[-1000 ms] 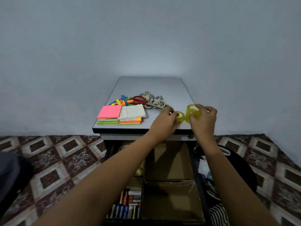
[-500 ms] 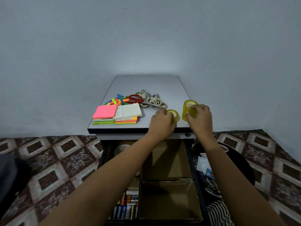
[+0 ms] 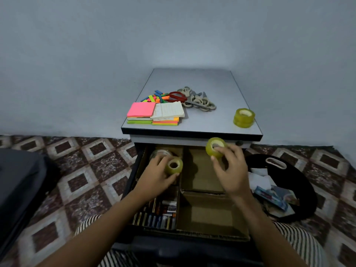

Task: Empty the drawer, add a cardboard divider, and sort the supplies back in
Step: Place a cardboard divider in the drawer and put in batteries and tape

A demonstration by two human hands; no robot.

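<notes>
left hand [image 3: 155, 175]: fingers are curled round a small yellow tape roll [image 3: 174, 166], held over the far-left compartment of the drawer.
right hand [image 3: 232, 171]: a second yellow tape roll [image 3: 215, 147] is pinched between thumb and fingertips and held up over the far-right compartment, just below the desk's front edge.
drawer [image 3: 133, 182]: pulled open under the desk and split into four compartments by a cardboard divider [image 3: 200, 192].
far-left compartment: a clear roll [image 3: 160, 153] is seen lying there, partly hidden by the left hand.
near-left compartment: packed with pens and markers [image 3: 157, 215], laid lengthwise.
desk top [image 3: 192, 79]: stacked tape rolls [image 3: 244, 118] are stood near the right front corner, well apart from the rest.
desk top, left front: sticky note pads [image 3: 141, 110] and a white lined pad [image 3: 168, 110] are stacked side by side.
desk top, behind the pads: coloured tabs [image 3: 154, 97], red scissors [image 3: 176, 96] and grey scissors [image 3: 198, 102] are heaped together.
floor: patterned tiles [image 3: 82, 170]; a black bag [image 3: 300, 182] with papers in it is lying right of the drawer.
left edge: a dark object is seen, kind cannot be told.
lap: striped fabric [image 3: 300, 245] is seen below the drawer.
</notes>
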